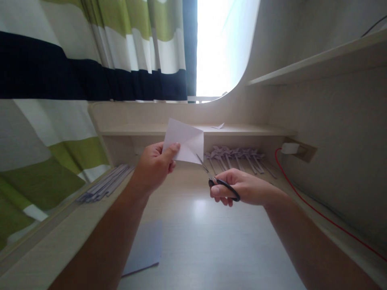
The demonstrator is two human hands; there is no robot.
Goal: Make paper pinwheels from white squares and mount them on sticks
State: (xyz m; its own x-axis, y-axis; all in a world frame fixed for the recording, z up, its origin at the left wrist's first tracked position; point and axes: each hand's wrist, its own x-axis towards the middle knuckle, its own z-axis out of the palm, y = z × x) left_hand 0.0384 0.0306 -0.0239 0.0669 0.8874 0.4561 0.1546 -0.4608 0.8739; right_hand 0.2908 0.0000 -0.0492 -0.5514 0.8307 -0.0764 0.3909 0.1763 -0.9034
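Bench: pale and smooth, with a soft patch of light reflected at its middle.
Paper stack: flat on the bench at the near left, partly hidden by the left forearm; how many sheets it has cannot be told.
Right hand: closed around the black handles of the scissors, thumb and fingers at the loops, raised above the bench.
Scissors: pointing up and to the left, blades at the lower right edge of the paper square; one blade shows against its face. Whether the edge is cut there cannot be told.
Left hand: pinching the paper square by its lower left part, thumb on the near face.
Paper square: white, faintly creased, tilted, held up above the bench between the two hands.
Paper sticks: a loose bundle lying along the left side of the bench.
Paper pinwheels: a row on their sticks at the back, right of centre, below the shelf.
Red cable: running along the right wall from a white plug.
Shelf: above the back of the bench, with a folded paper piece on it.
Curtain: green, white and navy, beside the bright window.
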